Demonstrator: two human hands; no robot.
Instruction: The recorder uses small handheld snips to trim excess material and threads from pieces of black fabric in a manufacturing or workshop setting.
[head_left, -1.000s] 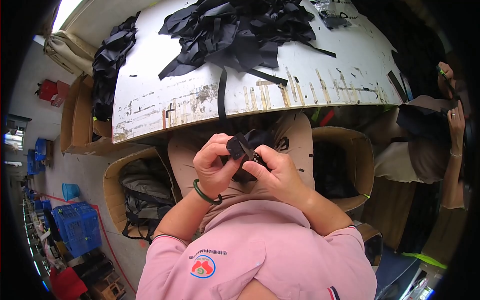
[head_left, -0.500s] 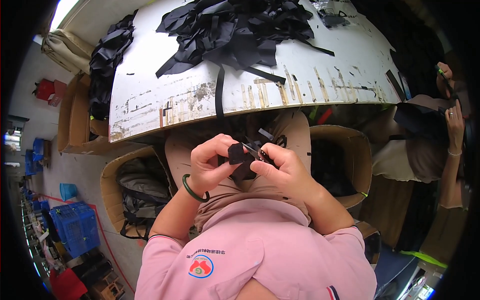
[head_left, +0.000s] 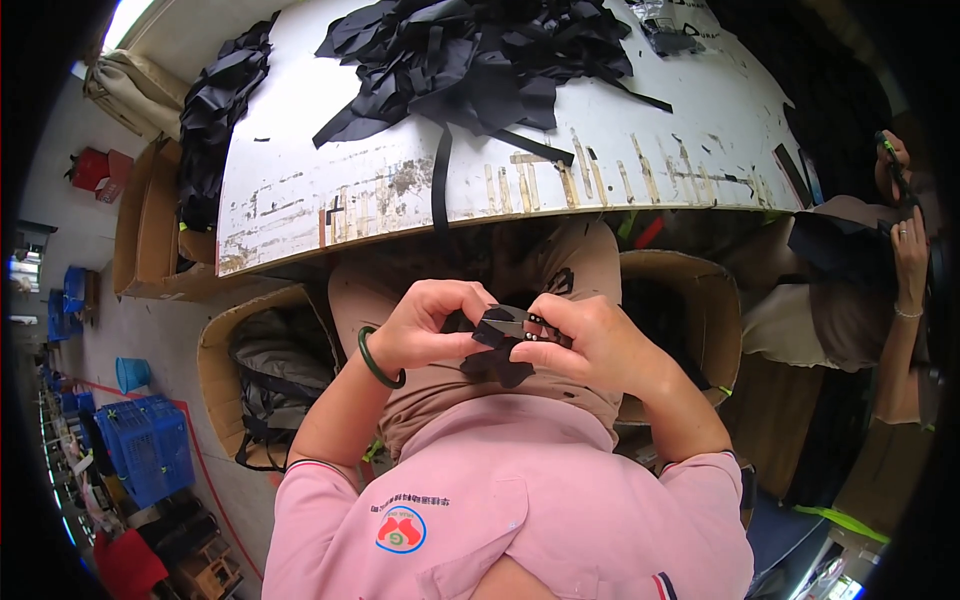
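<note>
Above my lap, my left hand (head_left: 428, 325) pinches a small piece of black fabric (head_left: 508, 366) between thumb and fingers. A green bangle circles that wrist. The fabric's lower part hangs loose below the fingertips. My right hand (head_left: 600, 342) is closed round dark thread snips (head_left: 536, 328), whose short metal blades point left and lie against the fabric at my left fingertips. Whether the blades are apart cannot be made out.
A worn white table (head_left: 290, 200) ahead carries a heap of black fabric pieces (head_left: 470, 70); one strap (head_left: 440, 180) hangs over its front edge. Cardboard boxes (head_left: 218, 365) stand beside my legs, one holding a dark bag (head_left: 280, 365). At right, another person's hand (head_left: 910, 255) handles dark material.
The snips have turned from slanting up to nearly level, blades now across the fabric. The fabric has shifted in my left fingers and hangs lower. A pale scrap above my hands is no longer visible.
</note>
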